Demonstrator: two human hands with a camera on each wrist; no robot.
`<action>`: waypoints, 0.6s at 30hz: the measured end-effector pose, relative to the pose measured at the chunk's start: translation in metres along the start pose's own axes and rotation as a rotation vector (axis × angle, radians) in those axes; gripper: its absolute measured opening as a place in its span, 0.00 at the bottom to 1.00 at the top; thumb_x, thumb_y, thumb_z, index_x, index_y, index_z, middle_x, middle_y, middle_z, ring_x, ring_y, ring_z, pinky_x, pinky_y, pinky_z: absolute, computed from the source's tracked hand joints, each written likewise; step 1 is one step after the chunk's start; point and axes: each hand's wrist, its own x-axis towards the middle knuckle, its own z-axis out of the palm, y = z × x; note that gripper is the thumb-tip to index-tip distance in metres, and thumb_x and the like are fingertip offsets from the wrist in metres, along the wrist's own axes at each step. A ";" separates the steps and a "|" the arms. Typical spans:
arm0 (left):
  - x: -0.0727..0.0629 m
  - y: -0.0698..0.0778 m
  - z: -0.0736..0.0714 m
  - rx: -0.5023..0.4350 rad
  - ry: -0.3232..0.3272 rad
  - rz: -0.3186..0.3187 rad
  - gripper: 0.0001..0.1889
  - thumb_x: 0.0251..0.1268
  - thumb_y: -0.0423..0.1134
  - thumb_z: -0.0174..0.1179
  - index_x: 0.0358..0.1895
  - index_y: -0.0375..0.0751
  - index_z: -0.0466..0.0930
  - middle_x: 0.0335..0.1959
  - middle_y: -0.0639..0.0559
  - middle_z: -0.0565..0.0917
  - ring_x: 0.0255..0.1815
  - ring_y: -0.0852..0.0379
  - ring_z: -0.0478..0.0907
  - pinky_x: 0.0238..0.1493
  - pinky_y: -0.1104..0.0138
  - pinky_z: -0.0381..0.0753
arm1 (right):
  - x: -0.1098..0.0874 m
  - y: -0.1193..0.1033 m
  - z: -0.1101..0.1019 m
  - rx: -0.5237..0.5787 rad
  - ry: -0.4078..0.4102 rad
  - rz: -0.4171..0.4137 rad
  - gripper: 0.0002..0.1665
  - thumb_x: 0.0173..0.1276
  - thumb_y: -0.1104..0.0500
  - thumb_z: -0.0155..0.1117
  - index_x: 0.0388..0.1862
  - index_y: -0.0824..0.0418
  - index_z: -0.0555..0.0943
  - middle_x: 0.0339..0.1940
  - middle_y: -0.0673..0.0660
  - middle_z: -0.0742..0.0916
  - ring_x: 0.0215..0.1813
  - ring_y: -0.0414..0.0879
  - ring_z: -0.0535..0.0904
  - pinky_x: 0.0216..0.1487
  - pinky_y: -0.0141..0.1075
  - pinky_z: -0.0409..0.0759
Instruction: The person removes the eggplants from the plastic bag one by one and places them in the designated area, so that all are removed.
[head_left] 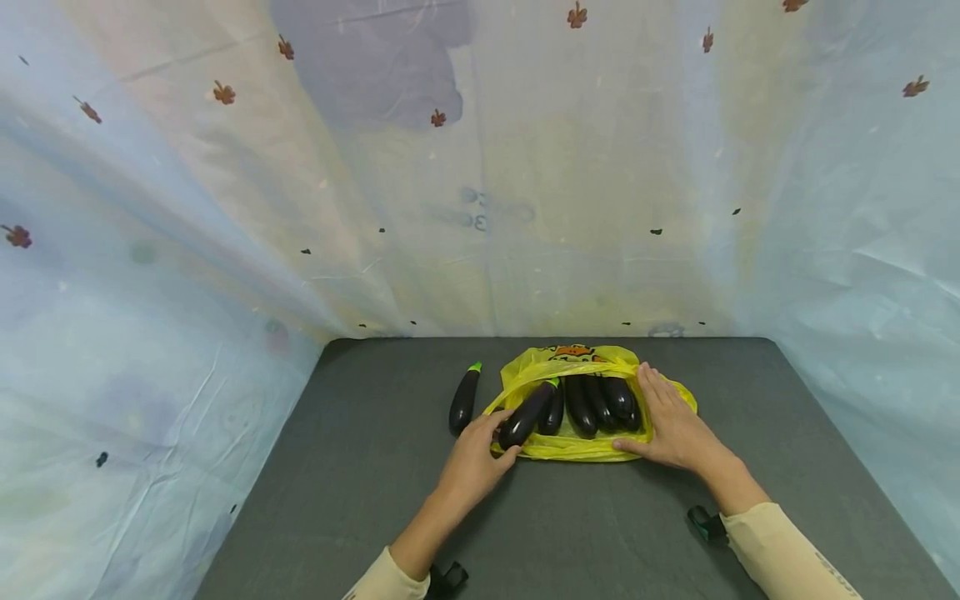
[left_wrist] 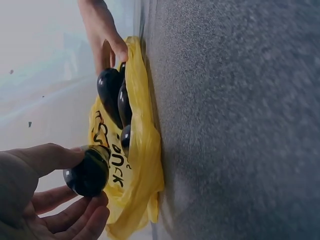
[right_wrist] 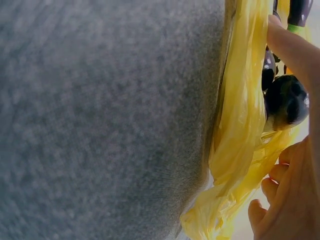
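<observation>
A yellow plastic bag (head_left: 577, 451) lies on its side on the dark table, its mouth spread wide. Several glossy dark eggplants (head_left: 581, 408) lie side by side within it. At the bag's left end, my left hand (head_left: 471, 460) grips one eggplant (left_wrist: 86, 175) by its rounded bottom, thumb on one side and fingers on the other; its green stem end points into the mouth. My right hand (head_left: 673, 433) rests along the bag's right side with fingers extended, the thumb at the near rim. The right wrist view shows that thumb beside the eggplants (right_wrist: 288, 102).
Left of the bag, a single eggplant (head_left: 465, 402) lies on the grey table (head_left: 360, 450), green end away from me. A pale patterned sheet (head_left: 525, 250) hangs behind the table and down both sides. Dark straps (head_left: 705, 525) are around the wrists.
</observation>
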 end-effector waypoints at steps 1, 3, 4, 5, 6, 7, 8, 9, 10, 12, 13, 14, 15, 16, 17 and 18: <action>-0.001 -0.001 -0.001 -0.003 0.000 -0.002 0.30 0.70 0.42 0.75 0.73 0.45 0.80 0.62 0.47 0.85 0.52 0.52 0.83 0.50 0.54 0.86 | 0.000 0.000 0.000 -0.001 0.002 -0.001 0.82 0.62 0.24 0.74 0.89 0.70 0.39 0.90 0.71 0.46 0.88 0.71 0.45 0.84 0.67 0.47; -0.003 -0.003 -0.003 -0.009 0.000 -0.010 0.30 0.70 0.42 0.75 0.73 0.46 0.80 0.61 0.48 0.85 0.52 0.53 0.83 0.50 0.54 0.86 | -0.001 0.000 0.001 0.000 0.005 -0.003 0.82 0.62 0.24 0.74 0.89 0.70 0.39 0.89 0.71 0.46 0.88 0.71 0.45 0.84 0.67 0.48; -0.004 -0.004 -0.004 -0.011 0.001 -0.014 0.30 0.70 0.42 0.75 0.73 0.46 0.80 0.60 0.49 0.85 0.52 0.54 0.83 0.50 0.55 0.86 | -0.001 0.000 0.001 0.001 0.006 -0.004 0.82 0.62 0.24 0.74 0.89 0.70 0.39 0.89 0.71 0.46 0.88 0.71 0.45 0.84 0.67 0.48; -0.005 -0.005 -0.005 -0.014 0.002 -0.016 0.30 0.70 0.42 0.75 0.74 0.46 0.79 0.59 0.49 0.85 0.51 0.54 0.83 0.50 0.55 0.86 | -0.001 0.000 0.001 0.002 0.006 -0.004 0.82 0.62 0.24 0.74 0.89 0.69 0.39 0.89 0.71 0.46 0.88 0.71 0.45 0.84 0.67 0.48; -0.006 -0.006 -0.006 -0.012 0.004 -0.013 0.30 0.70 0.42 0.75 0.74 0.46 0.79 0.58 0.49 0.85 0.51 0.54 0.83 0.50 0.55 0.86 | -0.001 0.000 0.001 0.002 0.006 -0.004 0.82 0.62 0.24 0.74 0.89 0.69 0.38 0.90 0.71 0.46 0.88 0.71 0.45 0.84 0.67 0.48; -0.008 -0.007 -0.007 -0.011 0.007 -0.007 0.31 0.70 0.42 0.75 0.74 0.45 0.79 0.57 0.50 0.85 0.51 0.54 0.83 0.49 0.56 0.86 | -0.001 0.001 0.001 0.001 0.005 -0.003 0.82 0.62 0.24 0.74 0.89 0.69 0.38 0.90 0.71 0.46 0.88 0.71 0.45 0.84 0.67 0.48; -0.009 -0.008 -0.009 -0.012 0.009 -0.003 0.31 0.70 0.42 0.75 0.74 0.45 0.79 0.56 0.50 0.84 0.50 0.54 0.83 0.50 0.56 0.86 | -0.001 0.001 0.002 0.001 0.004 -0.002 0.82 0.62 0.24 0.74 0.89 0.68 0.38 0.90 0.71 0.46 0.88 0.71 0.45 0.84 0.67 0.48; -0.010 -0.009 -0.010 -0.013 0.014 0.000 0.31 0.70 0.42 0.75 0.75 0.46 0.79 0.55 0.50 0.84 0.50 0.54 0.83 0.50 0.56 0.86 | -0.002 0.001 0.002 0.000 0.006 -0.001 0.83 0.62 0.24 0.74 0.89 0.68 0.38 0.90 0.71 0.46 0.88 0.71 0.45 0.84 0.67 0.48; -0.011 -0.010 -0.012 -0.018 0.017 0.004 0.31 0.70 0.42 0.75 0.75 0.46 0.79 0.56 0.50 0.84 0.50 0.54 0.83 0.50 0.56 0.86 | -0.002 0.001 0.002 0.000 0.006 -0.002 0.83 0.62 0.24 0.74 0.89 0.68 0.38 0.90 0.70 0.46 0.88 0.71 0.45 0.84 0.67 0.48; -0.013 -0.012 -0.015 -0.027 0.024 0.009 0.31 0.70 0.42 0.75 0.75 0.47 0.78 0.56 0.50 0.84 0.51 0.53 0.84 0.51 0.56 0.86 | -0.001 0.001 0.002 0.003 0.008 -0.006 0.83 0.62 0.24 0.74 0.89 0.68 0.38 0.90 0.70 0.46 0.88 0.71 0.45 0.84 0.67 0.48; -0.014 -0.012 -0.017 -0.033 0.025 0.007 0.31 0.71 0.42 0.75 0.75 0.48 0.78 0.57 0.50 0.84 0.51 0.53 0.84 0.51 0.56 0.87 | -0.002 0.001 0.002 0.007 0.008 -0.005 0.83 0.62 0.24 0.74 0.89 0.68 0.38 0.90 0.70 0.45 0.88 0.71 0.45 0.84 0.67 0.47; -0.014 -0.013 -0.019 -0.041 0.027 0.005 0.31 0.71 0.42 0.75 0.75 0.48 0.78 0.58 0.50 0.84 0.52 0.53 0.84 0.52 0.55 0.87 | -0.002 0.001 0.003 0.009 0.008 -0.005 0.83 0.62 0.24 0.75 0.90 0.68 0.38 0.90 0.70 0.45 0.88 0.71 0.44 0.84 0.66 0.47; -0.015 -0.014 -0.020 -0.044 0.029 0.005 0.31 0.71 0.41 0.75 0.75 0.48 0.78 0.58 0.49 0.84 0.53 0.53 0.84 0.53 0.55 0.87 | -0.002 0.001 0.003 0.014 0.007 -0.004 0.83 0.62 0.24 0.75 0.90 0.68 0.37 0.90 0.70 0.45 0.88 0.71 0.44 0.84 0.66 0.48; -0.016 -0.014 -0.022 -0.048 0.030 0.006 0.31 0.71 0.41 0.75 0.75 0.48 0.78 0.59 0.49 0.84 0.53 0.52 0.84 0.53 0.55 0.87 | -0.002 0.001 0.003 0.017 0.004 -0.002 0.83 0.62 0.24 0.75 0.90 0.67 0.37 0.90 0.70 0.45 0.88 0.71 0.44 0.84 0.66 0.48; -0.017 -0.015 -0.023 -0.046 0.032 0.009 0.31 0.71 0.41 0.75 0.75 0.48 0.78 0.59 0.49 0.84 0.53 0.52 0.84 0.54 0.55 0.87 | -0.002 0.002 0.003 0.020 0.002 0.000 0.83 0.62 0.24 0.74 0.90 0.67 0.37 0.90 0.69 0.45 0.88 0.70 0.43 0.84 0.66 0.48; -0.018 -0.016 -0.025 -0.046 0.035 0.012 0.31 0.70 0.40 0.75 0.75 0.48 0.78 0.59 0.48 0.84 0.53 0.52 0.84 0.54 0.55 0.87 | -0.002 0.002 0.003 0.025 -0.002 0.003 0.83 0.62 0.24 0.74 0.90 0.67 0.36 0.90 0.69 0.44 0.88 0.70 0.43 0.84 0.67 0.48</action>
